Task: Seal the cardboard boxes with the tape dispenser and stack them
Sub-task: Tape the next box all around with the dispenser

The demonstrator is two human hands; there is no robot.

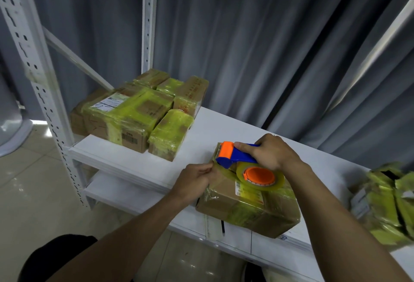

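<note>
A cardboard box wrapped in yellowish tape lies on the white table in front of me. On its top rests a blue and orange tape dispenser with a roll of clear tape. My right hand grips the dispenser's blue handle. My left hand pinches the tape end at the box's left upper edge, just beside the dispenser's orange head.
A pile of several taped boxes sits at the table's far left corner beside a white slotted rack post. More taped packages lie at the right edge. Grey curtains hang behind. A lower shelf and tiled floor lie to the left.
</note>
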